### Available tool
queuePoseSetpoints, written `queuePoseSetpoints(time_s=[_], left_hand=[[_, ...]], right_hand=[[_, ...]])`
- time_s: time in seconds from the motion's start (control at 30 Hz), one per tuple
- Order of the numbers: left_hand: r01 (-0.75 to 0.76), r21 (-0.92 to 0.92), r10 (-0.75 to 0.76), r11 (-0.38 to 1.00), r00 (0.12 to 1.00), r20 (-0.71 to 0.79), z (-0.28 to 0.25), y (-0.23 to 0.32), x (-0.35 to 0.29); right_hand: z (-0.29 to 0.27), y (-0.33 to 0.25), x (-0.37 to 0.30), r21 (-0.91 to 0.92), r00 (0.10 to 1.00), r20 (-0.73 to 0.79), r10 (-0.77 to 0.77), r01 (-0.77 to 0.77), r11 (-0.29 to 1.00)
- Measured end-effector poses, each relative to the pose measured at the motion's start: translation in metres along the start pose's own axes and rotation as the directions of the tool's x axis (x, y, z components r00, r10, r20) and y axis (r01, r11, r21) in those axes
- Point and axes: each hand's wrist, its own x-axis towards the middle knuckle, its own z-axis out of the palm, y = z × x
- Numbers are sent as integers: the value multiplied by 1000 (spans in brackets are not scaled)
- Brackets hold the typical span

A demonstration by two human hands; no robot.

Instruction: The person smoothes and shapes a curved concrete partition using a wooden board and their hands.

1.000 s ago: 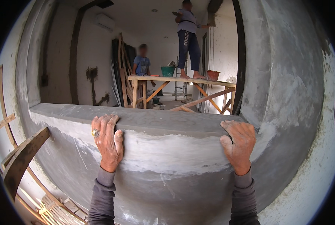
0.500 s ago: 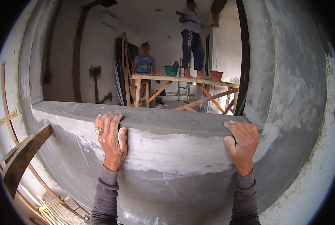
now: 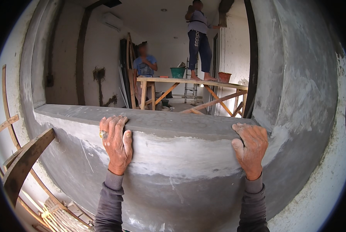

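A grey plastered windowsill point(image 3: 169, 125) runs across in front of me, with a pale, whitish band along its front face. My left hand point(image 3: 117, 145) grips its front edge left of the middle. The fingers bend over onto the top, and the thumb presses on the front face. A ring shows on one finger. Farther right, my right hand point(image 3: 252, 149) holds the same edge near the right jamb, its fingertips curled on top and its thumb toward the front. Pale dust coats both hands, and no tool shows in either.
Beyond the opening, a person point(image 3: 199, 38) stands on a wooden scaffold bench point(image 3: 161, 80) beside a green bucket point(image 3: 177, 72) and a red bucket point(image 3: 224, 77). Another person point(image 3: 145, 65) is behind its left end. Wooden boards point(image 3: 29, 160) jut in at my left, above several bundled sticks point(image 3: 58, 216).
The person behind the bench has raised an arm toward the chest and leans left. The standing person's raised arm has shifted. My hands keep their places on the windowsill.
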Motion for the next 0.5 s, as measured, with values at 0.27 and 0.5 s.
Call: queuePoseSetpoints(time_s=[0.27, 0.5], left_hand=[[1, -20, -1, 1000, 1000, -7, 1, -1, -1], [4, 3, -4, 1000, 1000, -7, 1, 1, 0]], right_hand=[[-1, 0, 0, 1, 1000, 0, 1, -1, 1000], [0, 0, -1, -12, 1000, 0, 3, -3, 1000]])
